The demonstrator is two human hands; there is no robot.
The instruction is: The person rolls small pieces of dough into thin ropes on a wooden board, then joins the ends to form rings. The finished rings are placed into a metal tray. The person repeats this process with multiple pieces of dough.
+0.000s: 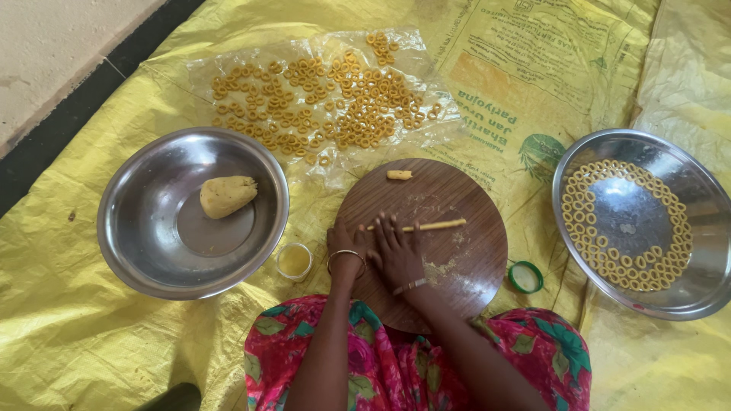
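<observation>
I keep my right hand (396,255) and left hand (346,247) flat and open, pressing evenly on the dough rope (426,225) across the round wooden board (464,259) for uniform thickness.

Bright, even daylight, soft shadows, mild glare on steel bowls (152,262)

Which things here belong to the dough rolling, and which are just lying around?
In use: left hand, right hand, dough rope, round wooden board, dough lump, dough rings.
Lying about: green lid, small jar.
</observation>
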